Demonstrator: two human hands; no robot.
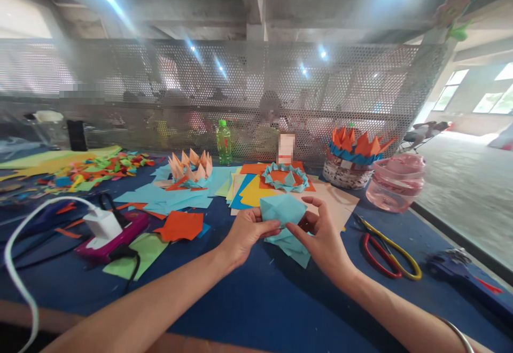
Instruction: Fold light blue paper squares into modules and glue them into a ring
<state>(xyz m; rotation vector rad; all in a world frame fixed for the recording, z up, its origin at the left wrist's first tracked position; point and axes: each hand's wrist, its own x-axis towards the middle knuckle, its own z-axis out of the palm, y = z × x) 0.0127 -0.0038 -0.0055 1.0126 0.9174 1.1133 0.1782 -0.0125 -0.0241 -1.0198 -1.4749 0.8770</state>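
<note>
both hands [246, 233] [320, 238] pinch folded teal paper [282, 211] above the blue table [248, 299].

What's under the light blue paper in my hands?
A second folded light blue piece lies beneath the held sheet, on the blue table. The left hand and right hand hide whether the two join.

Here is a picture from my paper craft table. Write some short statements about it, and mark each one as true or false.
1. The left hand and the right hand both hold a light blue folded paper. True.
2. The scissors lie to the left of both hands. False: they lie to the right, on the blue table.
3. A green bottle stands at the back, by the mesh screen. True.
4. The white charger sits on a yellow device. False: the device is pink.
</note>
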